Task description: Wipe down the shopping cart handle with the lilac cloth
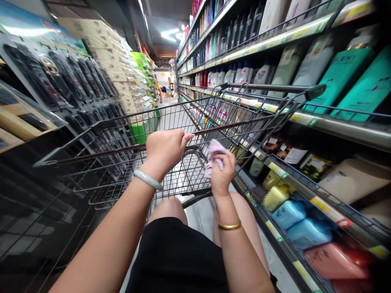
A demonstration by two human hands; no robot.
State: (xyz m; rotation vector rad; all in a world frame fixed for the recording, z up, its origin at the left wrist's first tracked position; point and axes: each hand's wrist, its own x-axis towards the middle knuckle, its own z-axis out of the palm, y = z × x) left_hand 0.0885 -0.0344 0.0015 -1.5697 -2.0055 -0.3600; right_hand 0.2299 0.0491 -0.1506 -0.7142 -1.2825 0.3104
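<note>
My left hand (pixel 166 148), with a pale bangle at its wrist, is closed around the dark upper bar of a wire shopping cart (pixel 128 147). To its right, my right hand (pixel 222 169) grips a crumpled light purple cloth (pixel 217 148), part of which sticks out above the fingers. A gold bangle circles that wrist. Behind the cloth are the wires of the cart's side. Through the mesh the inside of the basket and the pale floor show.
Shelves of bottles (pixel 345 77) line the right side, close to the cart. Packaged goods hang on a rack (pixel 76 77) at the left, beside stacked cartons (pixel 106 53). The tiled aisle (pixel 169 112) runs ahead. My knees are just below the cart.
</note>
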